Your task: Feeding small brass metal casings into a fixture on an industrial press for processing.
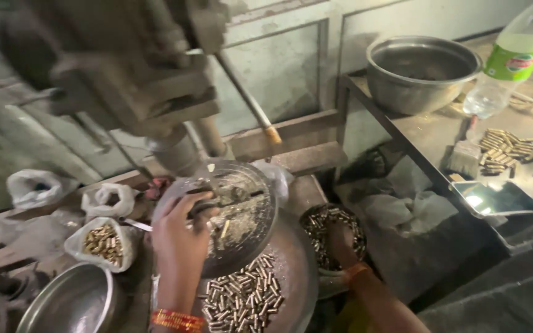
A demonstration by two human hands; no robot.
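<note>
- The left hand (180, 231), with a red-orange bangle at the wrist, is closed in a narrow pinch on a dark metal clamp tool (217, 202) lying across the round clear-rimmed work plate (242, 209) under the grey drill-press spindle (177, 151).
- The right hand (340, 243) reaches down into a round bowl of small brass cylinders (334, 234); its fingers are buried among them, so I cannot tell whether it is open or grasping any.
- More loose small metal cylinders (242, 299) lie on the wide steel dish (294, 259) just below the plate, touching one another.
- A white plastic bag of brass pieces (103, 243) sits to the left, near an empty steel bowl (72, 302).
- Risk, as I judge it: the left fingers sit close beneath the spindle, so a slip of the tool could bring them under it; the heaped pieces could also roll off the dish's edge.
</note>
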